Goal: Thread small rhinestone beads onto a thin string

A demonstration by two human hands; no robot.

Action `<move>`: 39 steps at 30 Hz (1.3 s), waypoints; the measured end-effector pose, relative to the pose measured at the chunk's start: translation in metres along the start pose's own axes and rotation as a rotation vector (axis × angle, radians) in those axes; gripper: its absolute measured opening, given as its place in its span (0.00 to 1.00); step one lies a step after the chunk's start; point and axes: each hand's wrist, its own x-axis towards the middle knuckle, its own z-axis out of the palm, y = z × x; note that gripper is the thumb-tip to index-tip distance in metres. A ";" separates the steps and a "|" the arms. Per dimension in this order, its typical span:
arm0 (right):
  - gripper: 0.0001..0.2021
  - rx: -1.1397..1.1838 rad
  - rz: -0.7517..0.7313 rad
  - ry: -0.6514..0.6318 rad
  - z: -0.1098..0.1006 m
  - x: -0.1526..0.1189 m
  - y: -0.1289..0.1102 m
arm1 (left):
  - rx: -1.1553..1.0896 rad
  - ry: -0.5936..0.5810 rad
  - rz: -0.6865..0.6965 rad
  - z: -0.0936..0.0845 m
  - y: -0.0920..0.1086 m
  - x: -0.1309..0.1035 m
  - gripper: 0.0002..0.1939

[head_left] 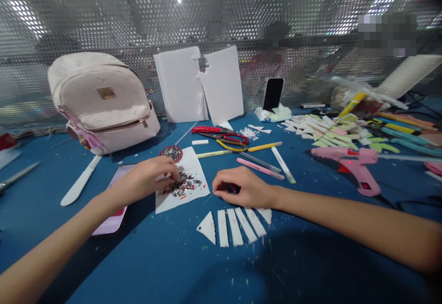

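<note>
My left hand (157,175) reaches down into a loose pile of small multicoloured beads (188,185) on a sheet of white paper (196,161). Its fingers are pinched together at the pile; what is between them is too small to make out. Just right of the paper, my right hand (247,188) rests on its side on the table, fingers curled towards the thumb. Whatever it may hold is hidden. Below it lies a row of white foam strips (235,228) with a triangular white piece (208,229) at the left, laid out like a fish skeleton.
A round red-rimmed dish (171,153) of beads touches the paper. Red-handled scissors (221,133), pens (260,168) and a pink glue gun (355,161) lie beyond my right hand. A phone (110,223) lies under my left forearm, near a white knife (81,182) and a backpack (107,103).
</note>
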 end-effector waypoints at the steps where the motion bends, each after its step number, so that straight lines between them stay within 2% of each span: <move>1: 0.03 -0.003 -0.001 -0.001 0.000 0.000 0.000 | 0.001 0.025 -0.011 -0.001 0.000 0.000 0.06; 7: 0.03 -0.009 -0.002 -0.004 0.000 0.000 0.000 | -0.298 0.129 -0.114 -0.014 0.017 0.000 0.10; 9: 0.03 -0.009 -0.001 -0.002 0.000 -0.001 0.000 | -0.354 0.167 -0.159 -0.016 0.020 -0.001 0.13; 11: 0.03 -0.008 0.001 -0.003 0.000 -0.001 0.000 | -0.363 0.157 -0.170 -0.015 0.019 -0.002 0.16; 19: 0.03 0.001 0.002 -0.004 0.000 0.000 0.000 | -0.202 0.058 -0.155 -0.007 0.006 -0.001 0.15; 26: 0.03 0.008 0.005 -0.008 0.000 0.000 0.000 | -0.204 0.073 -0.111 0.003 0.009 0.003 0.14; 32: 0.04 0.002 0.013 -0.027 -0.001 0.000 0.000 | -0.013 0.118 -0.002 0.010 0.015 0.004 0.11; 39: 0.04 -0.002 0.012 -0.027 -0.001 0.000 0.000 | 0.074 0.086 -0.007 0.011 0.014 0.004 0.13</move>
